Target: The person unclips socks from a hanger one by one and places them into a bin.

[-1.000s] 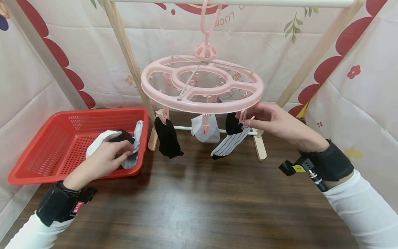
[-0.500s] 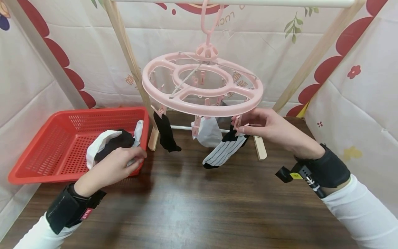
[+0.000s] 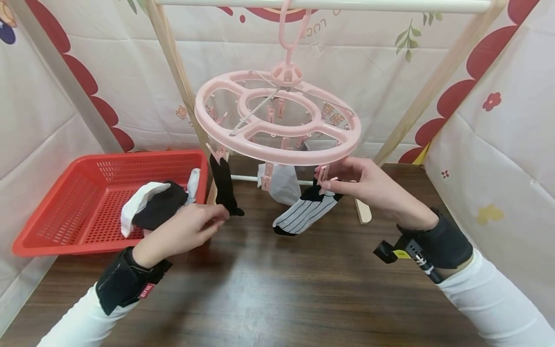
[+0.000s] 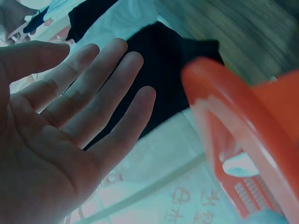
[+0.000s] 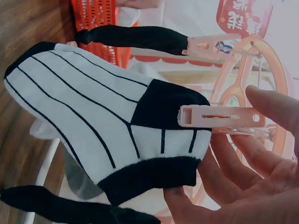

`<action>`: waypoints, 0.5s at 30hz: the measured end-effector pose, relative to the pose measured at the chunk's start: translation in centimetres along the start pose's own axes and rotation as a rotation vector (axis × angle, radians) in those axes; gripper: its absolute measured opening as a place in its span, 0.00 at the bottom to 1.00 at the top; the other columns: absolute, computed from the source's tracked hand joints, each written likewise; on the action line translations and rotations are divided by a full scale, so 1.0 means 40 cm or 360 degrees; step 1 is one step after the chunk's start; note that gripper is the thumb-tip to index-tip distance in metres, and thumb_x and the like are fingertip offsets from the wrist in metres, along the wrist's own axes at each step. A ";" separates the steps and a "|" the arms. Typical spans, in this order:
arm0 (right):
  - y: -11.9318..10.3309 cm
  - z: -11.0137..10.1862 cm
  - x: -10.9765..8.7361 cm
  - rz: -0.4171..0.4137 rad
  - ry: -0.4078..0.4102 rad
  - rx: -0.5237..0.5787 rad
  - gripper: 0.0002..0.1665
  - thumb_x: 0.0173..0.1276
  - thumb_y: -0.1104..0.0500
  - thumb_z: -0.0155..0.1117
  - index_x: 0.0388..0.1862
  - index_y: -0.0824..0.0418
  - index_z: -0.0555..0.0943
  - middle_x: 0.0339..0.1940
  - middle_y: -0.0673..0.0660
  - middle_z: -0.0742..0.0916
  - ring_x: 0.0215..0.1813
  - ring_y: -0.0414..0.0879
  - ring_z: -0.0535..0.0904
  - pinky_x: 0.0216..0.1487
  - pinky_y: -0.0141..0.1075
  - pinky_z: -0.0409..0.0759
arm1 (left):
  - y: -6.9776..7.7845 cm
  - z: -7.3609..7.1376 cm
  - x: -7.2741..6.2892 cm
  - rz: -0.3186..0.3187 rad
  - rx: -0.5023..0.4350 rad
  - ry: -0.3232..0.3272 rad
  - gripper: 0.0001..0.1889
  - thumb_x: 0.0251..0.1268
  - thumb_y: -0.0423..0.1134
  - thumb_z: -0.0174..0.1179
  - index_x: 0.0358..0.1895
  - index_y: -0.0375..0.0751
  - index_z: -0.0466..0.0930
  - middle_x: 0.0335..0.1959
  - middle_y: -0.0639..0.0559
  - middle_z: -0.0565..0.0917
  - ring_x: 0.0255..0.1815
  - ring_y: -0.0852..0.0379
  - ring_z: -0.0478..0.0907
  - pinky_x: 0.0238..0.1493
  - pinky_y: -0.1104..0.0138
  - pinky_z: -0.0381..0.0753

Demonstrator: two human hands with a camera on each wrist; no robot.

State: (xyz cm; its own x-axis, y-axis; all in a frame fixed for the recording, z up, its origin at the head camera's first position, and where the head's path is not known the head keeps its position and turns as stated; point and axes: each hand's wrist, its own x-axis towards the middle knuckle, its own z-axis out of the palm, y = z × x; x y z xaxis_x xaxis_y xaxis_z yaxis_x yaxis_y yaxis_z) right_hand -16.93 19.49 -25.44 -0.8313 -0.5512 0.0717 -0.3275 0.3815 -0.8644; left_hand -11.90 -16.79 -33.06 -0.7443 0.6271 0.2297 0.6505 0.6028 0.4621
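Observation:
My left hand (image 3: 186, 231) reaches past the basket rim beside a hanging black sock (image 3: 223, 185). Its fingers spread loosely in the left wrist view, holding nothing; whether they touch the sock I cannot tell. My right hand (image 3: 368, 185) is at a pink clothespin (image 5: 224, 116) that bites a white sock with black stripes (image 5: 93, 102). Behind that pin and sock its fingers touch, while the thumb stands apart from the pin in the right wrist view. Overhead hangs the round pink drying rack (image 3: 277, 156), tilted, with more clothespins on it.
A red basket (image 3: 56, 246) at left holds a white sock (image 3: 134, 212), a dark sock (image 3: 160, 207) and other pieces. A whitish sock (image 3: 284, 185) hangs mid-rack. Wooden legs (image 3: 171, 58) and a white top bar (image 3: 347, 5) frame the rack.
My left hand has moved right, out of the basket toward the black sock. The right hand has shifted left and toward me, and the rack has turned with it, bringing the striped sock nearer.

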 end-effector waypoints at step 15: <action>-0.007 0.048 0.007 -0.0108 0.0015 0.0117 0.13 0.66 0.64 0.65 0.48 0.67 0.80 0.44 0.59 0.84 0.47 0.50 0.79 0.45 0.36 0.77 | 0.045 0.056 0.097 0.0121 -0.0041 0.0016 0.11 0.61 0.28 0.62 0.46 0.34 0.78 0.40 0.47 0.84 0.42 0.55 0.81 0.46 0.60 0.79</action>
State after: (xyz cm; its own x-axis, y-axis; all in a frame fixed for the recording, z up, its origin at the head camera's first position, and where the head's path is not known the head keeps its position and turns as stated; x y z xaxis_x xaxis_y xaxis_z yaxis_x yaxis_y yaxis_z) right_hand -16.21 17.82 -26.14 -0.8126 -0.5668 0.1356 -0.3497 0.2880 -0.8915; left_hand -13.27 -12.18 -33.27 -0.6943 0.6657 0.2735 0.7013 0.5405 0.4648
